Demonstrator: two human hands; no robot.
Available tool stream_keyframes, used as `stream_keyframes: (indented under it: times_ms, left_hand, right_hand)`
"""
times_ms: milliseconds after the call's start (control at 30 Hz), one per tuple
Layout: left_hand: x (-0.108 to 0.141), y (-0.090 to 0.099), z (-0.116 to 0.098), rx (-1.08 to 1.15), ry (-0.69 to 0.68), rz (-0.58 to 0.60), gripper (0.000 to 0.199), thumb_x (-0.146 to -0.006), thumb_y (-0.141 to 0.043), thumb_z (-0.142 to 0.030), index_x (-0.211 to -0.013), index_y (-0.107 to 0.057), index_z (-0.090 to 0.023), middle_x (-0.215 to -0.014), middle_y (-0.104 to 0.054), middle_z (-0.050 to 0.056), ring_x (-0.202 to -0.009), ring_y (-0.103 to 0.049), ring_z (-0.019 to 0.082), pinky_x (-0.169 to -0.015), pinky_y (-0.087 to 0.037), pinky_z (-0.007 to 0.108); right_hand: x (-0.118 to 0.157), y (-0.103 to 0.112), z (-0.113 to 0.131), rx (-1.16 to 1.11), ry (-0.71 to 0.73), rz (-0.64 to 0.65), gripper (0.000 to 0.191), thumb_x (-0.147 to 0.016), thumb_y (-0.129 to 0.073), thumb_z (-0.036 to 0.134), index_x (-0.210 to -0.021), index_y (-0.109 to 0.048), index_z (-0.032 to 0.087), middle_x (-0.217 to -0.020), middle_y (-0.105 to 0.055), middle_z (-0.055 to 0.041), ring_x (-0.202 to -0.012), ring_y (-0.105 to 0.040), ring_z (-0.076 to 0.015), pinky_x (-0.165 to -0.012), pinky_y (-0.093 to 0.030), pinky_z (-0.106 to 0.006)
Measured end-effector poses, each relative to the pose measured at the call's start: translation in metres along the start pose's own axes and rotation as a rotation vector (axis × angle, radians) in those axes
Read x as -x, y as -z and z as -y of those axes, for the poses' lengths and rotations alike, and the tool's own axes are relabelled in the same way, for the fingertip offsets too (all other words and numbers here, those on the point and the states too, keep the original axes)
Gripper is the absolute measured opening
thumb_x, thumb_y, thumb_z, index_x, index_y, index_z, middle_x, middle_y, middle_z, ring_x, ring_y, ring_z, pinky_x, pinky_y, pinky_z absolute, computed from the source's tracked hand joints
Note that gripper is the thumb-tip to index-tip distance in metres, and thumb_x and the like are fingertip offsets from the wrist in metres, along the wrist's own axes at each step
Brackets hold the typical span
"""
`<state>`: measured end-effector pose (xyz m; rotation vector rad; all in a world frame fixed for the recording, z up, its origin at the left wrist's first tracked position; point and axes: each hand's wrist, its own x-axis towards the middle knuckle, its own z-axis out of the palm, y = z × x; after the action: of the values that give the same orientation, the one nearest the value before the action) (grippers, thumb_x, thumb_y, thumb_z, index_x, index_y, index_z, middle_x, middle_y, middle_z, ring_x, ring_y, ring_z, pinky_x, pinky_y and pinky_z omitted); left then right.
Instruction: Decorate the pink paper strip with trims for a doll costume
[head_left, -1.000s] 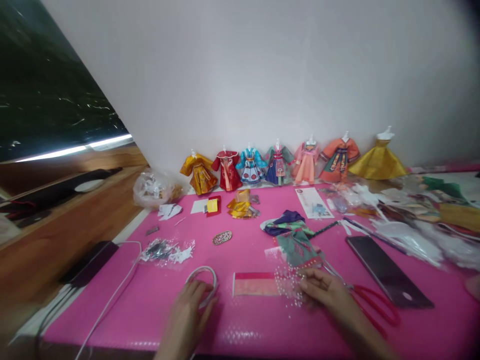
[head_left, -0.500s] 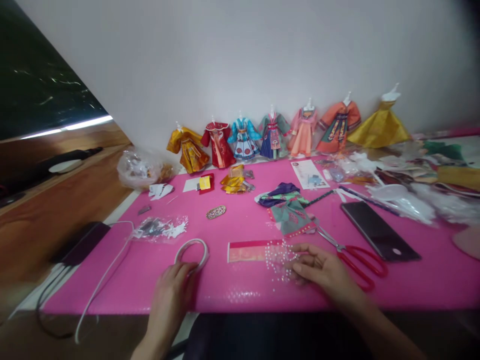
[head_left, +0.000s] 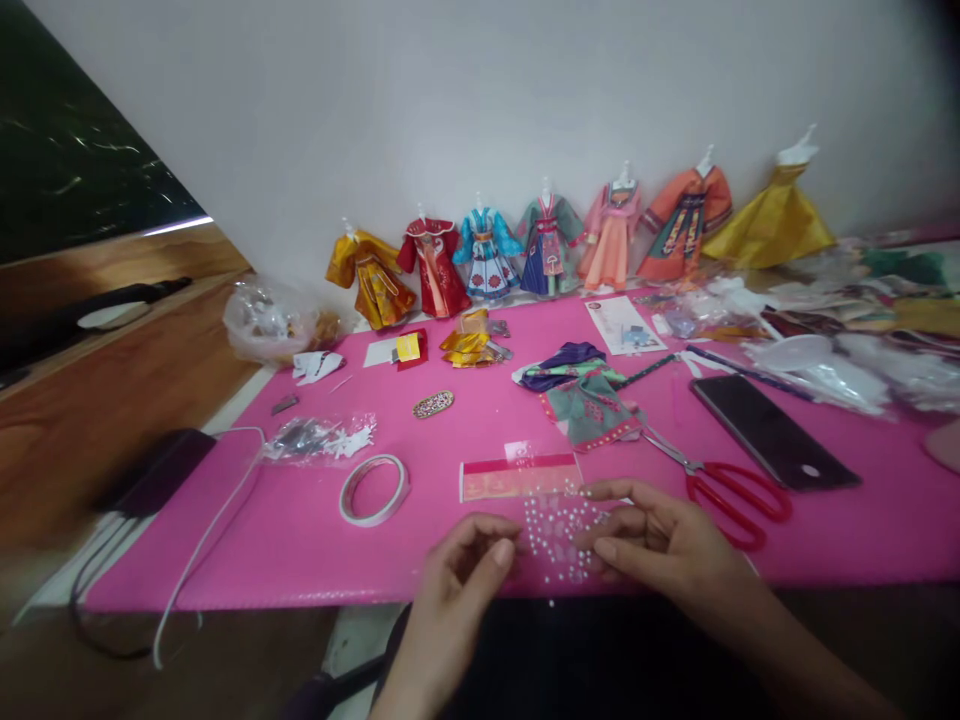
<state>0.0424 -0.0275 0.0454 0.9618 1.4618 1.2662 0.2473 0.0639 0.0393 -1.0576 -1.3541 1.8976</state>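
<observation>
A small clear bag of white beads (head_left: 553, 540) is held up near the table's front edge, and its beads are spread across it. My right hand (head_left: 660, 540) pinches the bag's right side between thumb and fingers. My left hand (head_left: 469, 575) is closed at the bag's left edge, with curled fingers and thumb against the plastic; the exact contact is hard to see. Just behind the bag lies a pink and peach fabric strip (head_left: 491, 480). A roll of white tape (head_left: 373, 490) lies flat, left of my left hand.
Red-handled scissors (head_left: 739, 490) and a black phone (head_left: 776, 432) lie to the right. Folded green and purple cloth (head_left: 589, 405) is behind them. Several small dresses (head_left: 487, 255) stand along the wall. A plastic packet (head_left: 322, 438) and a white cable (head_left: 214, 545) are at left.
My left hand has let go of the tape roll and moved right to the bead bag. My right hand has brought the bag slightly nearer. The view has shifted a little.
</observation>
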Motion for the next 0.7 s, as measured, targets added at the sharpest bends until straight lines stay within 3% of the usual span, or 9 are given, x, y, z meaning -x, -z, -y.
stream_keyframes:
  times_ms: [133, 267, 467, 700]
  left_hand:
    - [-0.003, -0.015, 0.011, 0.254, 0.094, 0.102, 0.028, -0.079, -0.074, -0.043, -0.083, -0.063, -0.017, -0.074, -0.059, -0.001, -0.069, -0.054, 0.014, -0.067, -0.044, 0.026]
    - [-0.002, -0.019, 0.019, 0.274, 0.102, 0.067, 0.02, -0.079, -0.072, -0.033, -0.075, -0.062, -0.016, -0.065, -0.061, 0.0, -0.063, -0.054, 0.013, -0.065, -0.042, 0.026]
    - [0.003, -0.024, 0.019, 0.304, 0.11, 0.026, 0.016, -0.076, -0.071, -0.03, -0.077, -0.065, -0.015, -0.07, -0.064, 0.001, -0.063, -0.055, 0.013, -0.064, -0.043, 0.027]
    - [0.004, -0.027, 0.017, 0.362, 0.104, 0.048, 0.018, -0.075, -0.075, -0.029, -0.077, -0.062, -0.016, -0.067, -0.064, 0.0, -0.06, -0.055, 0.012, -0.062, -0.043, 0.025]
  right_hand:
    - [0.004, -0.005, -0.002, -0.023, -0.02, 0.028, 0.049, -0.068, -0.082, 0.036, -0.109, -0.063, 0.021, -0.073, -0.071, -0.0006, -0.066, -0.07, -0.0181, -0.066, -0.06, -0.032]
    - [0.005, -0.006, -0.004, -0.01, -0.001, 0.062, 0.046, -0.072, -0.079, 0.032, -0.113, -0.061, 0.021, -0.075, -0.072, -0.0009, -0.067, -0.07, -0.0171, -0.065, -0.059, -0.03]
    - [0.003, -0.004, -0.006, 0.007, 0.011, 0.043, 0.051, -0.071, -0.08, 0.037, -0.116, -0.061, 0.022, -0.07, -0.068, 0.0007, -0.066, -0.069, -0.0179, -0.062, -0.057, -0.03]
    - [0.007, -0.007, 0.002, -0.011, -0.029, 0.019, 0.053, -0.071, -0.081, 0.031, -0.117, -0.058, 0.022, -0.068, -0.067, 0.0023, -0.063, -0.067, -0.0165, -0.061, -0.056, -0.03]
